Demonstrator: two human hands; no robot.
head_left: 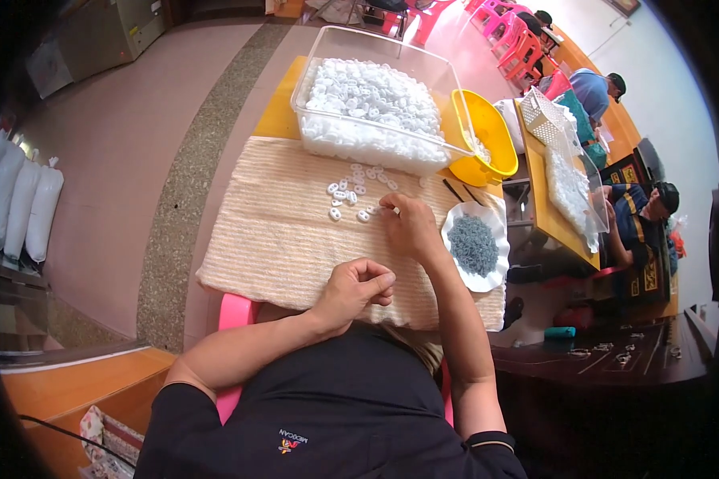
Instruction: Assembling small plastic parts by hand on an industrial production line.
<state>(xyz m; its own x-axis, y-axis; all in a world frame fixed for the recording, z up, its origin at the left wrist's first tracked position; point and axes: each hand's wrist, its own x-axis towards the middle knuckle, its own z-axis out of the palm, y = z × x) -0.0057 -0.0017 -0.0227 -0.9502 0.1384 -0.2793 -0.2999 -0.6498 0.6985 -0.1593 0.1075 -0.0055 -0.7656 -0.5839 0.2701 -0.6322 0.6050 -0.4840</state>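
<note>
My left hand point(353, 294) is closed over the near part of the ribbed cream cloth point(272, 231), thumb pressed to the fingers; what it holds, if anything, is hidden. Farther out, my right hand point(411, 227) bends its fingertips down onto the cloth at a small white oval plastic piece point(378, 209), seemingly pinching it. Several similar white pieces with two holes point(335, 214) lie scattered just left of and beyond those fingertips. To the right of my right wrist, a white plate with a wavy rim point(497, 231) carries a heap of small grey-blue bits point(473, 245).
A transparent bin point(311, 96) piled with white pieces stands at the table's far side, beside a yellow basin point(499, 136). Two dark thin sticks point(453, 190) lie beyond the plate. At right, people work at another table point(547, 191). White sacks point(44, 207) stand far left.
</note>
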